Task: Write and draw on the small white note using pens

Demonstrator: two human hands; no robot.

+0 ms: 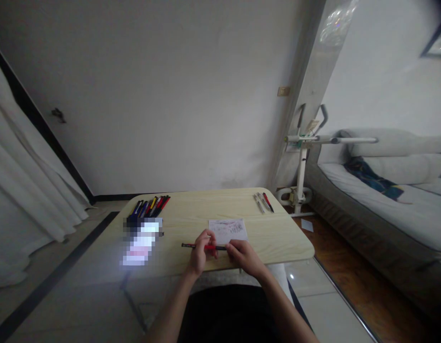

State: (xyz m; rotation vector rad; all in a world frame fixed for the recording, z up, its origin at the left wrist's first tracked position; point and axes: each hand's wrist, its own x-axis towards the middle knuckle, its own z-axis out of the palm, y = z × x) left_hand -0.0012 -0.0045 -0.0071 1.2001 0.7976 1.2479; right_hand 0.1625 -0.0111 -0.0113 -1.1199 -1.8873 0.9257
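A red and black pen (pixel 210 247) lies level between my two hands, above the near edge of the table. My left hand (pixel 201 251) is closed around its left part, and a dark end sticks out to the left. With thumb and fingers, my right hand (pixel 243 256) pinches the dark right end. Just beyond the hands, a sheet of white paper (pixel 227 229) covered in dark and reddish scribbles rests on the tabletop (pixel 199 206).
Several pens (pixel 151 207) lie in a row at the table's far left, by a blurred-out bright patch (pixel 142 243). A few more pens (pixel 264 203) lie at the far right. Beyond the table stand exercise equipment (pixel 301 171) and a sofa (pixel 392 181); a curtain (pixel 24 181) hangs left.
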